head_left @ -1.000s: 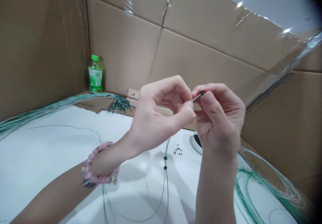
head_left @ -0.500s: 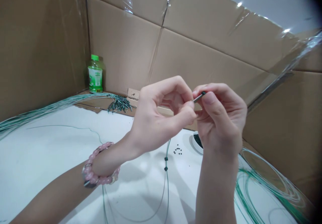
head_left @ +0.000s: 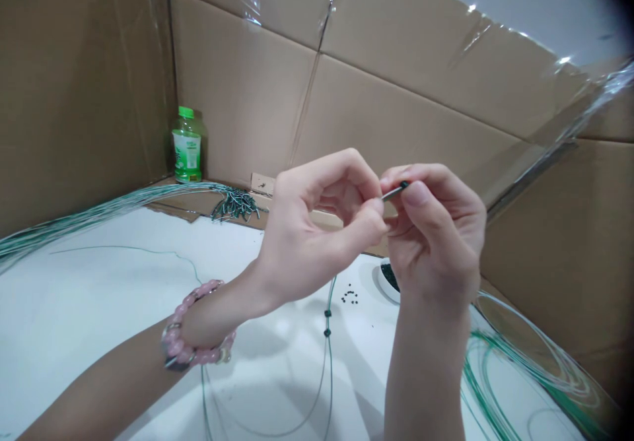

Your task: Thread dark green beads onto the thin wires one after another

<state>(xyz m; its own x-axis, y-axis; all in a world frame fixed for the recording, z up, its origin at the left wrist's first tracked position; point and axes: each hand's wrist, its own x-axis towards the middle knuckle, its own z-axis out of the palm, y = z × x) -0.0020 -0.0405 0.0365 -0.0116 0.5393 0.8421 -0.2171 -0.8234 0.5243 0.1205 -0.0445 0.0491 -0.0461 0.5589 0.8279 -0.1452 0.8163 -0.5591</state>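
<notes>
- Bright, even indoor light fills the scene; no lamp shows in the frame.
- Small hot spots of glare flare on the clear plastic film at upper right.
- Soft, diffuse shadows lie on the white tabletop below the left hand and right hand.
- The cardboard walls dim toward upper left.
- Dark vignetting closes in at the upper right corner and along the lower right edge.
- Wide-angle distortion bends the wall seams near the frame's edges.
- Fine detail softens on the small dark beads at lower centre.
</notes>
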